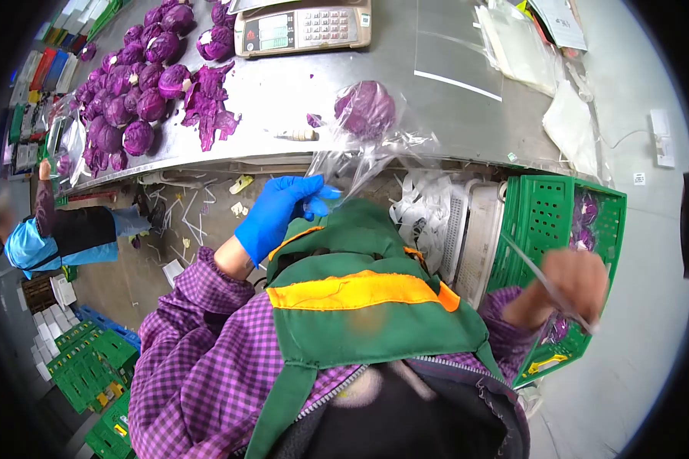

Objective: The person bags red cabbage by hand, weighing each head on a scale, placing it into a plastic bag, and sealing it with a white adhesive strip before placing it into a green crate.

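My left hand, in a blue glove, is closed at the table's front edge, its fingers pinching the gathered end of a clear plastic bag. Inside that bag, a red cabbage rests on the metal table. Out to the right, my bare right hand is raised over the green crate and smeared by motion. Its fingers are closed on a thin pale strip that sticks out on both sides. A small knife with a light handle lies left of the bagged cabbage.
Red cabbages are heaped on the table's left, beside loose leaves. A weighing scale stands at the back. Plastic bags lie right. A green crate holds bagged cabbages. Another person stands at the left.
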The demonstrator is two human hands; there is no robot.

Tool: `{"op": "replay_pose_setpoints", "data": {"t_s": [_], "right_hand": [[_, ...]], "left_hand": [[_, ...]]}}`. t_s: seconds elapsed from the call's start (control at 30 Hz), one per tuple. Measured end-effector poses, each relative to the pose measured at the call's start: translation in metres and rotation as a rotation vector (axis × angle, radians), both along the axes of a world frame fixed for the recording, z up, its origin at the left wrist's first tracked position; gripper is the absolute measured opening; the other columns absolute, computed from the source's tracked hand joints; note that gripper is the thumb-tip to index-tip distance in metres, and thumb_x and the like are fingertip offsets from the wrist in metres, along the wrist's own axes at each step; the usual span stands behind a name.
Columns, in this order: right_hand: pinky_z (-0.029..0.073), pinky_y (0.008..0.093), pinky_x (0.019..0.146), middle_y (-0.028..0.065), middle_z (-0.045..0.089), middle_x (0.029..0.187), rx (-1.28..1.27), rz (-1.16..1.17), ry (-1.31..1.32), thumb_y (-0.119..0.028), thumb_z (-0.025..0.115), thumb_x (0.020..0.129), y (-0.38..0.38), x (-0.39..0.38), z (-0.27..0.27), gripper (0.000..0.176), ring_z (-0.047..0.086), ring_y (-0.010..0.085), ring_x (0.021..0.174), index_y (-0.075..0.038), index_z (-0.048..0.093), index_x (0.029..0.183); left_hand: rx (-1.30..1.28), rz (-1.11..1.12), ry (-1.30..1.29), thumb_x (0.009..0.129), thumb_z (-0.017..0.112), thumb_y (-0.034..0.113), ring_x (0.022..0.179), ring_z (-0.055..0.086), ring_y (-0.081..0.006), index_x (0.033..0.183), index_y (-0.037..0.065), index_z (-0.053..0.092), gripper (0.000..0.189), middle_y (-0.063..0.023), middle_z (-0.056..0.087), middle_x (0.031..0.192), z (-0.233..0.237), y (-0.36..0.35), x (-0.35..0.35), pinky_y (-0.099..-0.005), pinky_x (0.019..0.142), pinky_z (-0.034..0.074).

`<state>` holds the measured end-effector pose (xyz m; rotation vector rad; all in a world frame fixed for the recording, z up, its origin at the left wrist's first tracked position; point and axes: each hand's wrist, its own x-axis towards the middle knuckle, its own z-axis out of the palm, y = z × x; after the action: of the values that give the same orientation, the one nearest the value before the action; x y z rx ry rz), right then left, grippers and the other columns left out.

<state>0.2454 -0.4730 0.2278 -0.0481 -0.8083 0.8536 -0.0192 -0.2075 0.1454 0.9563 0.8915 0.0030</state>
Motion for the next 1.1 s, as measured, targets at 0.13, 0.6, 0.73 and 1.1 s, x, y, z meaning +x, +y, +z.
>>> {"op": "replay_pose_setpoints", "data": {"t_s": [0.13, 0.6, 0.73, 1.1], "right_hand": [[0.050, 0.0293, 0.057, 0.0065, 0.064, 0.071, -1.052, -0.693, -0.095, -0.010, 0.064, 0.073, -0.051, 0.003, -0.070, 0.012, 0.060, 0.0200, 0.058, -0.001, 0.065, 0.081], [0.039, 0.0382, 0.100, 0.0142, 0.055, 0.123, -0.767, -0.619, -1.438, -0.007, 0.072, 0.073, 0.140, 0.002, -0.143, 0.036, 0.048, 0.0260, 0.121, -0.001, 0.057, 0.105], [0.048, 0.0278, 0.082, 0.0059, 0.064, 0.095, -1.115, -0.258, -0.358, -0.003, 0.062, 0.084, 0.133, 0.016, -0.182, 0.005, 0.061, 0.0125, 0.087, -0.001, 0.057, 0.084], [0.046, 0.0230, 0.066, 0.0049, 0.065, 0.081, -1.489, -0.288, 0.050, -0.012, 0.061, 0.086, 0.243, 0.024, -0.214, 0.012, 0.059, 0.0103, 0.075, -0.001, 0.063, 0.089]], "left_hand": [[0.036, -0.066, 0.021, 0.092, 0.052, 0.026, 0.062, 0.056, -0.0086, 0.095, -0.003, 0.068, 0.033, -0.0051, 0.066, 0.073, 0.001, 0.008, -0.004, -0.0217, 0.061, 0.043], [1.517, -0.722, -0.424, 0.080, 0.068, 0.017, 0.115, 0.052, -0.0254, 0.117, 0.001, 0.056, 0.042, -0.0154, 0.055, 0.124, -0.034, 0.082, 0.053, -0.0387, 0.099, 0.039], [0.613, -0.061, -0.327, 0.098, 0.044, 0.018, 0.083, 0.062, -0.0141, 0.099, -0.004, 0.063, 0.029, -0.0074, 0.067, 0.086, -0.075, 0.087, 0.050, -0.0296, 0.081, 0.048], [0.018, 0.211, 0.125, 0.090, 0.058, 0.021, 0.071, 0.059, -0.0120, 0.106, 0.001, 0.062, 0.026, -0.0048, 0.064, 0.081, -0.121, 0.105, 0.056, -0.0276, 0.069, 0.049]]}}
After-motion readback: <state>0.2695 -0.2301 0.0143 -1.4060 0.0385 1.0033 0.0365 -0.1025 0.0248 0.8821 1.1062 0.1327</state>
